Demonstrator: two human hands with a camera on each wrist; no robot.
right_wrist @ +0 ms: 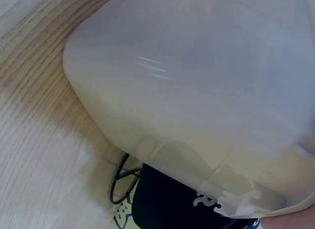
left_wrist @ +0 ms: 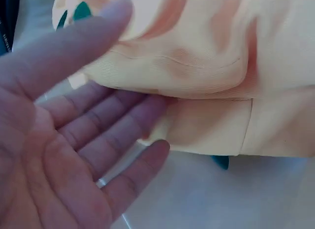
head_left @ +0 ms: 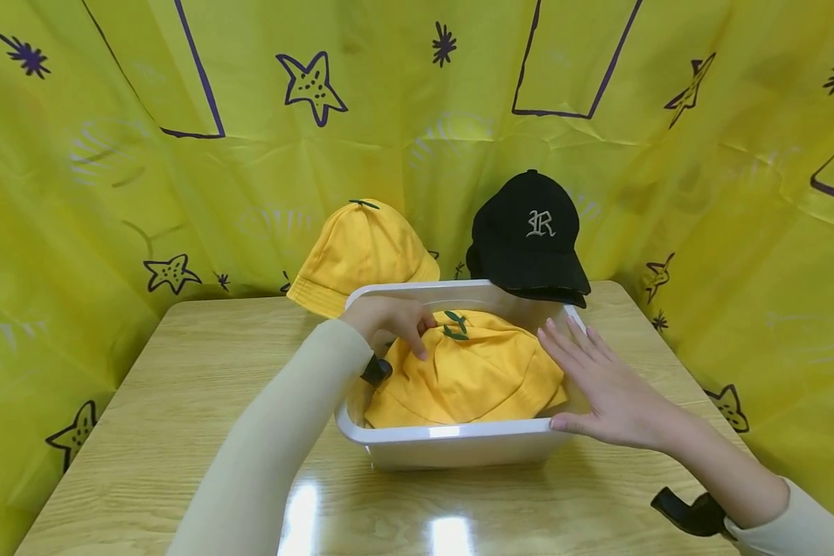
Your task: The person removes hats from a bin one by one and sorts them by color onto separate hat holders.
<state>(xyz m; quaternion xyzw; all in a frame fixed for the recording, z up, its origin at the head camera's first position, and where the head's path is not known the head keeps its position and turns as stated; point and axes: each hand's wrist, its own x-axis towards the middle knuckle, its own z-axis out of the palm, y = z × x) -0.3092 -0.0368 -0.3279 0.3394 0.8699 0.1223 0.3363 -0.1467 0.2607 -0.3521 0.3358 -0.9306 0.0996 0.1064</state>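
Fingers of the left hand [head_left: 394,315] are straight, with the thumb held well apart from them; in the left wrist view the fingertips reach behind the brim of a yellow hat [head_left: 479,371], not clamped on it. That hat lies inside a white tub [head_left: 500,428], slumped across its width, green leaves [head_left: 455,333] uppermost; whether other hats lie beneath it I cannot tell. The right hand [head_left: 608,390] has its fingers straight and thumb spread at the tub's right rim; how firmly it touches is unclear.

My reading is that the step is placing or freeing this hat by the left hand, with the right hand steadying the tub. The next move seems to call for bringing thumb and fingers together on the brim, or slipping them out without dragging the cloth.

Beyond the tub stand a second yellow hat [head_left: 364,251] and, to its right, a black cap [head_left: 524,224], all on a wooden table [head_left: 208,347].
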